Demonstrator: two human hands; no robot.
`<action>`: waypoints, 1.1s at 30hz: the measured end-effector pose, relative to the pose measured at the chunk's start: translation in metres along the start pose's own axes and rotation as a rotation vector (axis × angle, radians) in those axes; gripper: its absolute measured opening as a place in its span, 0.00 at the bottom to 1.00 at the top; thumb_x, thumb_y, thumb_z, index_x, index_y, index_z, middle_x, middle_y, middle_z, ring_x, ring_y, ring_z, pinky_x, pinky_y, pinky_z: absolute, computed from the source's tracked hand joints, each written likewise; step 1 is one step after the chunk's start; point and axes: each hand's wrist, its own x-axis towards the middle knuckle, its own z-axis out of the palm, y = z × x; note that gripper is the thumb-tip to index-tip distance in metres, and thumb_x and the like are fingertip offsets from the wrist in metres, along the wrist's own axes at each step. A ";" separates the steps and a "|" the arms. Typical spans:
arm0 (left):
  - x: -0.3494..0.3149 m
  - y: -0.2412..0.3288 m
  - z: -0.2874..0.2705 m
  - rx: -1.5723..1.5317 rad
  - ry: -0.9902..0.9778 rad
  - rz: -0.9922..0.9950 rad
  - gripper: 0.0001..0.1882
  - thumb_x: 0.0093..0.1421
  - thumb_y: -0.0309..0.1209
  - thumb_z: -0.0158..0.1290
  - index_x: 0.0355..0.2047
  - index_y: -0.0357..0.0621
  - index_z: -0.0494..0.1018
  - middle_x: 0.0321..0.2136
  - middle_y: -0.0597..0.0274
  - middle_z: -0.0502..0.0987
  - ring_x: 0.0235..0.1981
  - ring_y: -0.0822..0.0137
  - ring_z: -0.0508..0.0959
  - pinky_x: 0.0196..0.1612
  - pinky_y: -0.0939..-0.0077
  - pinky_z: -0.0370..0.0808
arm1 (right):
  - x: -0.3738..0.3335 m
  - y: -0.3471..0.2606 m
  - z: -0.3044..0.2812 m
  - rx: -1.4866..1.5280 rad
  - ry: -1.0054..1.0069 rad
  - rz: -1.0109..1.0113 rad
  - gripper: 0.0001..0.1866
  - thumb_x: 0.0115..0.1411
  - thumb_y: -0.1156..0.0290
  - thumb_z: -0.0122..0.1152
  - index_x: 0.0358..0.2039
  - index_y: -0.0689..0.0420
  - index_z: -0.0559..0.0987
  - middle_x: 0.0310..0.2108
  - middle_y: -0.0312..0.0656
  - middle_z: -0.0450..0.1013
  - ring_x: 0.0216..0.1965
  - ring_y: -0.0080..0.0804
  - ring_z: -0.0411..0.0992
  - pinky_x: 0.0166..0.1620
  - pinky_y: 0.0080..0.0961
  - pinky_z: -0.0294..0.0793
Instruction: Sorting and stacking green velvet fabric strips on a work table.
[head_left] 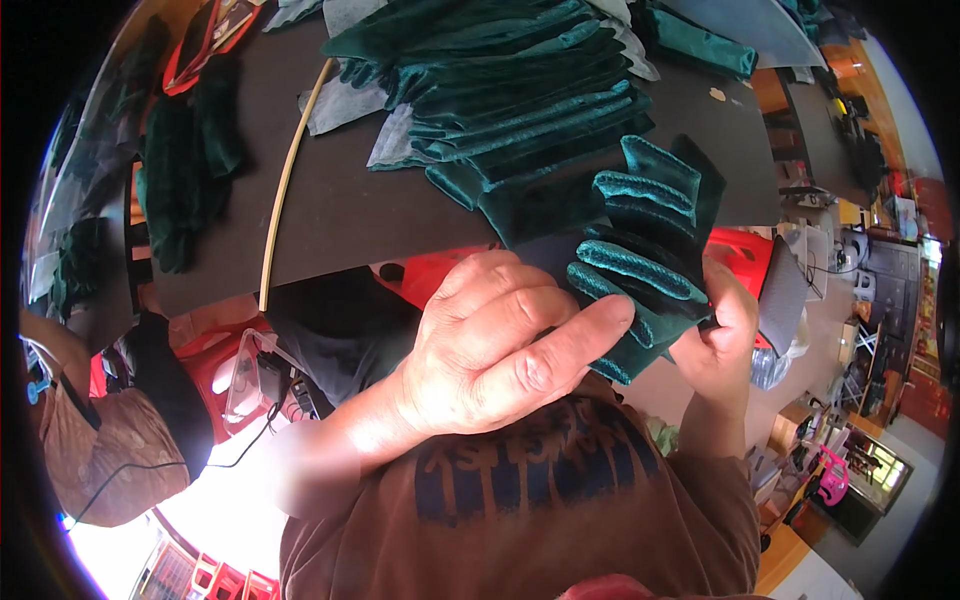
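A bunch of dark green velvet pieces [650,265], with several folded edges lying one over another, is held up in front of my chest. My left hand [505,340] is closed at its left side, the index finger pressed along the lower folds and the other fingers curled. On the other side my right hand [722,330] grips the same bunch, its fingers partly hidden behind the cloth. Just beyond, a large pile of similar green velvet pieces [520,100] lies on the dark table, some with pale grey backing showing.
A thin wooden stick [290,190] lies on the dark table [215,255], reaching past its near edge. More green velvet [190,150] and a red tray [205,45] are at the left. Another person's arm [55,350] shows at far left. A red stool [738,255] stands under the table's right side.
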 end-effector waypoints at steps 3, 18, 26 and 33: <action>0.001 0.004 -0.003 -0.008 -0.037 -0.034 0.25 0.36 0.23 0.62 0.40 0.37 0.77 0.23 0.65 0.71 0.23 0.66 0.73 0.27 0.74 0.71 | 0.000 0.001 0.000 -0.036 0.010 -0.044 0.18 0.47 0.75 0.63 0.40 0.65 0.75 0.34 0.49 0.75 0.33 0.44 0.75 0.38 0.31 0.72; -0.012 0.012 -0.002 0.112 -0.019 -0.030 0.18 0.36 0.28 0.59 0.33 0.46 0.77 0.32 0.62 0.73 0.34 0.62 0.73 0.38 0.64 0.71 | -0.002 0.000 0.002 -0.051 0.028 -0.021 0.16 0.45 0.76 0.62 0.36 0.66 0.74 0.30 0.49 0.73 0.30 0.44 0.73 0.34 0.29 0.72; -0.007 0.009 -0.004 0.036 -0.118 -0.083 0.24 0.38 0.31 0.60 0.39 0.40 0.76 0.29 0.63 0.74 0.31 0.64 0.74 0.40 0.64 0.70 | 0.001 -0.009 0.001 -0.085 -0.001 -0.031 0.16 0.45 0.75 0.63 0.36 0.65 0.74 0.29 0.49 0.73 0.29 0.45 0.73 0.33 0.30 0.71; -0.002 0.007 -0.009 -0.055 -0.216 -0.187 0.31 0.40 0.33 0.61 0.47 0.35 0.73 0.25 0.64 0.72 0.27 0.64 0.71 0.40 0.65 0.67 | 0.000 -0.008 -0.001 -0.143 -0.043 -0.056 0.18 0.44 0.74 0.64 0.37 0.65 0.74 0.32 0.50 0.74 0.32 0.48 0.74 0.36 0.33 0.73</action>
